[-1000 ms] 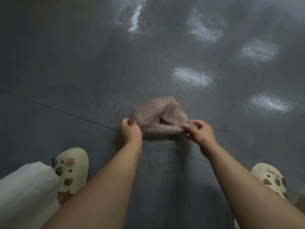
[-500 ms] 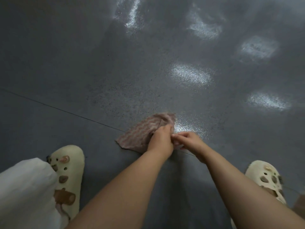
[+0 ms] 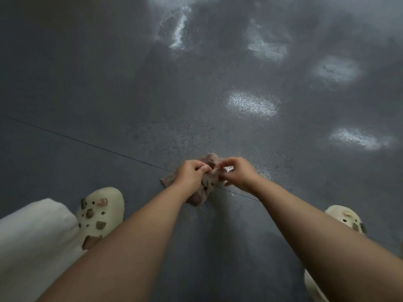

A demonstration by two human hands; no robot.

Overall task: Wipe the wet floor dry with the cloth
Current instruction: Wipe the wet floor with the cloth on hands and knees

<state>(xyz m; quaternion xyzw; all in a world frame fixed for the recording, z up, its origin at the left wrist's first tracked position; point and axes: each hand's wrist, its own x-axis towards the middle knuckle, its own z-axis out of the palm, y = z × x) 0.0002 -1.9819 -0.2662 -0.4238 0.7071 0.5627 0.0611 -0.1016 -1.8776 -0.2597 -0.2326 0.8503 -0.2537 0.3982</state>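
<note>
The floor is glistening with wet patches, all lying ahead and to the right of the hands. The cloth is hanging bunched just above the floor seam, its long axis running near-left to far-right. The left hand and right hand are both pinching its upper edge, close together.

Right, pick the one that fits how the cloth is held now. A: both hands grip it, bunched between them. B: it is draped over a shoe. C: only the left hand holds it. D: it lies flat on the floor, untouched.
A: the left hand and the right hand each have fingers curled into the bunched cloth, close together above the floor.
</note>
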